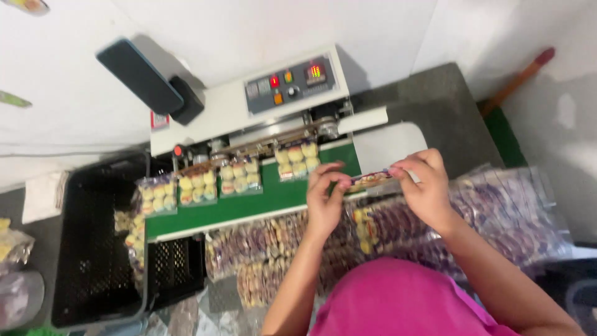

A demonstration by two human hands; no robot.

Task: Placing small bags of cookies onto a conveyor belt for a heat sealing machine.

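My left hand (324,199) and my right hand (423,186) pinch the two ends of the top edge of a clear snack packet (371,180), held above the right end of a green conveyor belt (273,196). The belt belongs to a white sealing machine (236,109) with a grey control panel (291,84). Several sealed packets of round yellow biscuits (239,177) ride on the belt to the left of my hands. One packet (155,194) sits at the belt's left end.
A black plastic crate (93,249) stands below the belt's left end with packets dropping into it. Heaps of filled packets (497,211) lie under and to the right of my arms. A dark phone on a stand (140,74) rests on the machine. A wooden stick (516,81) leans at the far right.
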